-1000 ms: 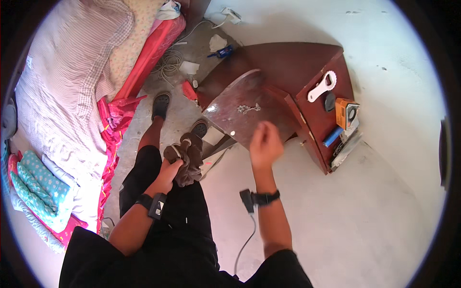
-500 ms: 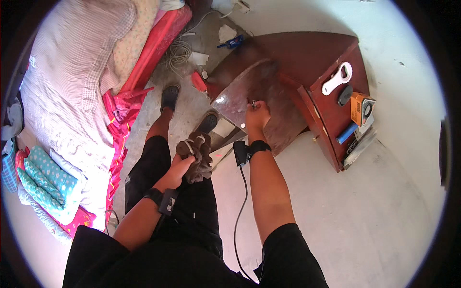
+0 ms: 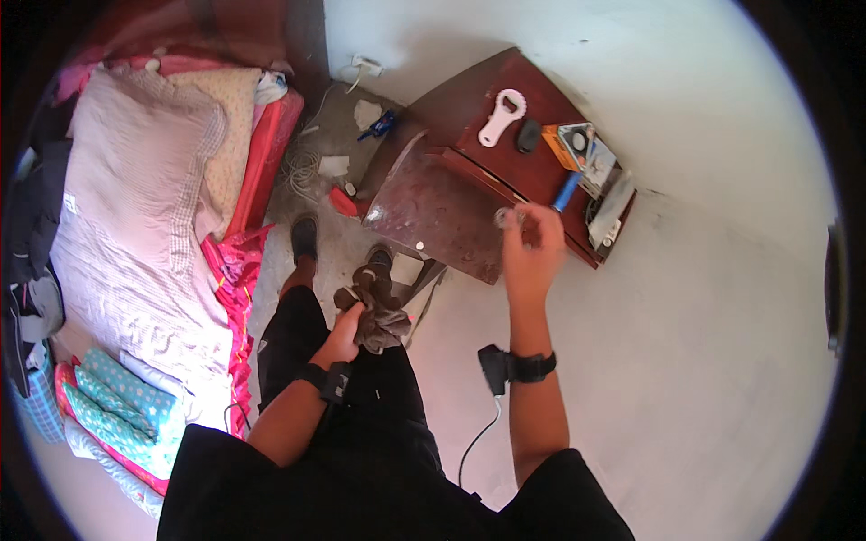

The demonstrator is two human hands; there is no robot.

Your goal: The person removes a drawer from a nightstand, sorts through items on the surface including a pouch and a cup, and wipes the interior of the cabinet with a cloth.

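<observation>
My left hand (image 3: pixel 343 335) is closed on a crumpled brown cloth (image 3: pixel 374 311), held in front of my legs. My right hand (image 3: pixel 534 248) is raised at the near edge of the dark red wooden cabinet (image 3: pixel 451 117). Between its thumb and fingers is a small, round, shiny thing (image 3: pixel 503 217), too small and blurred to name. Left of that hand spreads a worn brown wooden surface (image 3: pixel 433 203) with a small white spot near its front edge.
On the cabinet top lie a white handheld tool (image 3: pixel 502 117), a black oval object (image 3: pixel 529 136), an orange box (image 3: pixel 561 146) and a blue cylinder (image 3: pixel 566 191). A bed (image 3: pixel 144 243) with a pillow stands at left. Coiled cable (image 3: pixel 299 171) lies on the floor.
My right hand has lifted off the worn brown surface and moved right and nearer, to the cabinet's edge. My left hand still grips the cloth. The view has shifted.
</observation>
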